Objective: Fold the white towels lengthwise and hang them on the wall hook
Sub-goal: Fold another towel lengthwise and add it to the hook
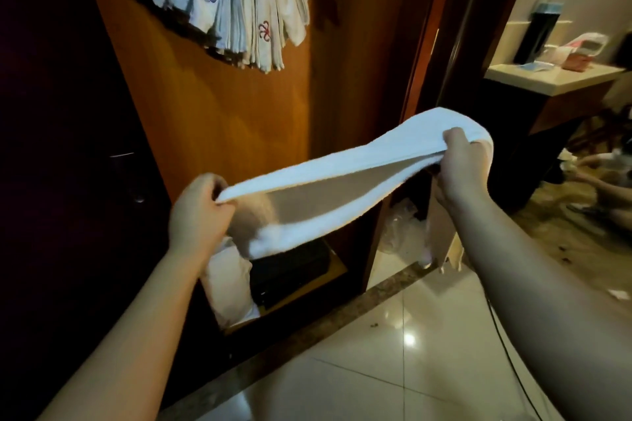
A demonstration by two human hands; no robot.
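Note:
A white towel (328, 181) is stretched between my two hands in front of a wooden panel, folded along its length with the fold uppermost and the two layers gaping below. My left hand (198, 212) grips its lower left end. My right hand (461, 164) grips the upper right end, where the cloth curls over my fingers. Several folded white towels (239, 0) with embroidered flower marks hang fanned out at the top of the panel; the hook that holds them is hidden.
The wooden panel (219, 113) stands behind the towel, with a low shelf holding a dark box (290, 270) and a white bag (229, 284). A doorway on the right shows a counter (547, 79) with bottles. Glossy floor tiles (410, 352) lie below.

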